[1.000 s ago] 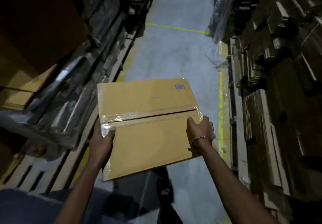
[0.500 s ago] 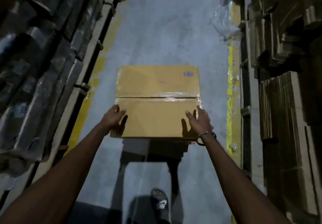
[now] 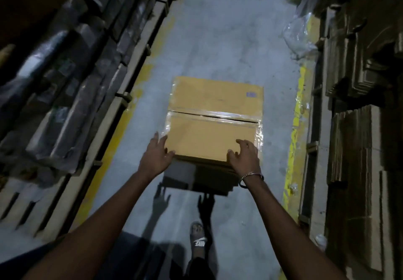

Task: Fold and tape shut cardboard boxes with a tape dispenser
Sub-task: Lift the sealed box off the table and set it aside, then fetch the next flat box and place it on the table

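A closed brown cardboard box [image 3: 216, 96] sits low over the grey floor in the aisle, casting a dark shadow beneath its near side. Clear tape [image 3: 213, 115] runs across the seam between its top flaps and down both sides. My left hand [image 3: 156, 157] is at the box's near left corner with fingers spread. My right hand [image 3: 244, 160], a bangle on its wrist, is at the near right corner, fingers loosely spread over the edge. Whether either hand touches the box is unclear. No tape dispenser is in view.
Plastic-wrapped bundles on pallets [image 3: 65, 83] line the left side. Stacks of flattened cardboard [image 3: 359, 138] line the right. Yellow floor lines [image 3: 294, 127] edge the aisle. Loose plastic wrap [image 3: 298, 37] lies at the far right. My sandalled foot [image 3: 198, 238] stands behind the box.
The box went from being held up at its sides down and away toward the floor. Both hands loosened from its sides, and their fingers are now spread at its near corners.
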Motion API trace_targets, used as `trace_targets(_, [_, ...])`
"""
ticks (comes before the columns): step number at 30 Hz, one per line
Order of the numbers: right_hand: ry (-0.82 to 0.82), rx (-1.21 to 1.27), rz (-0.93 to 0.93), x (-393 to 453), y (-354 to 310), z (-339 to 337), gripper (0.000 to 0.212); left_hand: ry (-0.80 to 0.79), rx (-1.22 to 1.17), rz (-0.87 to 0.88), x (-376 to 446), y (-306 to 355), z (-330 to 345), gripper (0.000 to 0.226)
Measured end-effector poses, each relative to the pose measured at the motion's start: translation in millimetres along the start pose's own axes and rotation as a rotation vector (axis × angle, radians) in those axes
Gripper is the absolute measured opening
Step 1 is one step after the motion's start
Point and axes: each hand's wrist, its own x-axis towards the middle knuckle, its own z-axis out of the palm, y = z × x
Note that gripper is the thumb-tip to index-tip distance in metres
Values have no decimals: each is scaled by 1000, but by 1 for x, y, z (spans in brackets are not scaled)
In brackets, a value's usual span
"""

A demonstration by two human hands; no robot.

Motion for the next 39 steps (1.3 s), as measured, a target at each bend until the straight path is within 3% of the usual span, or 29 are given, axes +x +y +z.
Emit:
trace_targets(6, [-84, 109, -287, -166, -137, 31, 40, 136, -450, -235, -199, -39, -71, 43])
trace_targets(9, [-197, 138, -500, -276, -194, 72, 35, 304, -602, -271, -324, -84, -96, 18])
trace_targets(16, [-518, 73, -989, -561, -259, 163, 26, 766, -759, -456, -659, -209, -94, 17])
trace_targets(19, [-663, 59, -1080, -697, -261, 202, 23, 952, -885, -595, -792, -263, -53, 15])
trace_targets(22, [-893, -7, -1179, -831, -244, 239, 29, 1055, -977, -759, -901, -310, -1, 24])
trace_targets(25, [-1102, -152, -1314, -939, -221, 280, 40, 1097, -1084, -949, -997, -342, 47, 17])
trace_targets(28, [-1248, -352, -1425, -1024, -198, 313, 24, 1210, -1176, -1144, -1079, -356, 106, 13])
trace_targets(32, [-1407, -638, -1542, -1104, -169, 340, 15, 1353, -1261, -1358, -1144, -351, 178, 13])
trace_targets(36, [-1478, -807, -1684, -1159, -132, 359, 40, 1517, -1382, -1514, -1177, -345, 264, 18])
trace_targets(39, [-1541, -931, -1710, -1195, -112, 362, 19, 1648, -1533, -1608, -1198, -326, 287, 25])
